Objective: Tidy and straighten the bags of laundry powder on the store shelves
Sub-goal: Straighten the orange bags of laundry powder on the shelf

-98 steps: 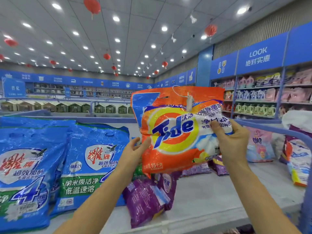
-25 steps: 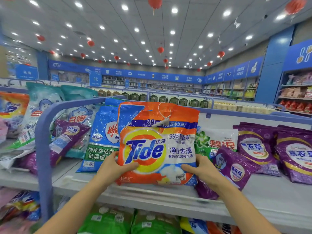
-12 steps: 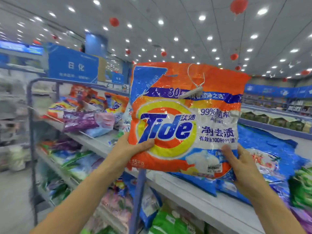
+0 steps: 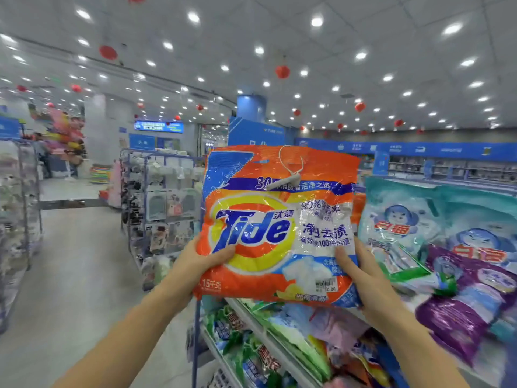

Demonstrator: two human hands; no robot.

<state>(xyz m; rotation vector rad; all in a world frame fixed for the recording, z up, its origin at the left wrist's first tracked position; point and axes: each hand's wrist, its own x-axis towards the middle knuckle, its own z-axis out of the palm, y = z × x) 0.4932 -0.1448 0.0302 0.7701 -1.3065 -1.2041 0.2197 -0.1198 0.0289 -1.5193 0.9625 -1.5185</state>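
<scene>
Hands numbered two, and both gripped one orange bag of laundry powder, held upright in the air in the middle of the scene, near the camera and above the near left end of the shelf. The left hand clasped the bag's lower left edge, thumb across the front; the right hand clasped the lower right edge, thumb pressed on the white panel. One white tag hung on a thin loop from the top of the bag. To the right, on the top level of the shelf, stood two pale teal bags, leaning side by side, and in front of them lay purple bags, at least two, overlapping; the exact count could not be told. The lower level of the shelf held a jumble of green, pink and blue bags, too blurred to count. Farther left, across the aisle floor, stood one rack hung with small goods.
</scene>
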